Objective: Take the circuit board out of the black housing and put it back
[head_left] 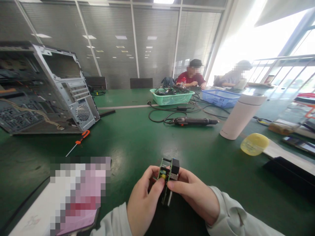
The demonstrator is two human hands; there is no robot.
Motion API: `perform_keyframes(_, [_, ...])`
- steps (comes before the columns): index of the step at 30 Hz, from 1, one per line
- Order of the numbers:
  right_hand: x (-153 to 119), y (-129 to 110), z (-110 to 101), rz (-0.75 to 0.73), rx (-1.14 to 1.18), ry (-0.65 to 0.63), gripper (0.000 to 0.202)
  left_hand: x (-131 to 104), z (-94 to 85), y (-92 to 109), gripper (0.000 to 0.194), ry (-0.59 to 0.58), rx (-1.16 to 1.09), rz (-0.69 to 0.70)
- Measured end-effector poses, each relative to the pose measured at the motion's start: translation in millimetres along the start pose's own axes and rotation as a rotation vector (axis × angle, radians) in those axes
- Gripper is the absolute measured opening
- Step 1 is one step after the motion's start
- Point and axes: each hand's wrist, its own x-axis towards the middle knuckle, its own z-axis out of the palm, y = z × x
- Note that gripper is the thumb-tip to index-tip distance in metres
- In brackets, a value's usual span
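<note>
A small stacked circuit board assembly (168, 175) is held upright just above the green table, close in front of me. It has green boards, a black block at the top and a metal connector on its right side. My left hand (147, 193) grips its left side, with the thumb on the near face. From the right, my right hand (190, 190) pinches the same assembly, its thumb close to the left one. The fingers behind the boards are partly hidden.
An opened computer case (46, 88) stands at left, with an orange-handled screwdriver (80, 140) before it. A blurred-out tablet (81, 200) lies front left. Ahead are an electric screwdriver (194, 121), green basket (172, 98) and blue basket (220, 98). A pale bottle (240, 116) stands right. Two people sit beyond.
</note>
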Motion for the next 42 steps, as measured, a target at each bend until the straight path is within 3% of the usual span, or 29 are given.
perform_keyframes(4, [-1.1,-1.7,2.1,0.034,0.083,0.007,0.039,-0.3,0.0,-6.7,0.018,0.017,0.011,0.01])
perform_keyframes(13, [2.0,2.7,-6.0,-0.02,-0.006,-0.027,0.042,-1.4,-1.8,-9.4,0.016,0.004,0.121,0.085])
perform_keyframes(20, [2.6,3.4,-19.8,-0.131,-0.278,-0.03,0.047,0.2,-11.6,-0.4,0.026,0.049,0.445,0.331])
perform_keyframes(26, [-1.6,-2.3,-18.1,-0.161,-0.391,0.001,0.045,-2.7,-11.9,-2.1,0.03,0.099,0.462,0.352])
perform_keyframes(35, [0.5,-4.4,-12.9,-0.033,-0.124,0.001,0.038,-3.6,-11.0,-0.6,0.027,0.081,0.377,0.35])
perform_keyframes(42, [-6.2,-9.1,-12.3,-0.146,-0.361,-0.015,0.023,-5.7,-11.3,0.5,0.026,0.065,0.412,0.417])
